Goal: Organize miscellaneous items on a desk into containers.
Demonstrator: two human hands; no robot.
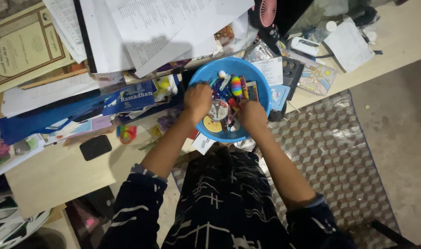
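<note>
A round blue plastic bowl (pixel 261 83) sits on the cluttered floor surface in front of me, filled with several small colourful items, among them a rainbow-striped oval toy (pixel 236 85) and a white round disc (pixel 218 110). My left hand (pixel 197 99) reaches into the bowl's left side, fingers curled among the items. My right hand (pixel 252 115) is in the bowl's lower right, fingers bent down into the pile. What either hand grips is hidden.
Loose white papers (pixel 164 27), a framed certificate (pixel 21 46) and blue booklets (pixel 132 97) lie at the left and top. A pink handheld fan (pixel 266 14), a black rectangular object (pixel 95 147) and a patterned mat (pixel 335 147) are nearby.
</note>
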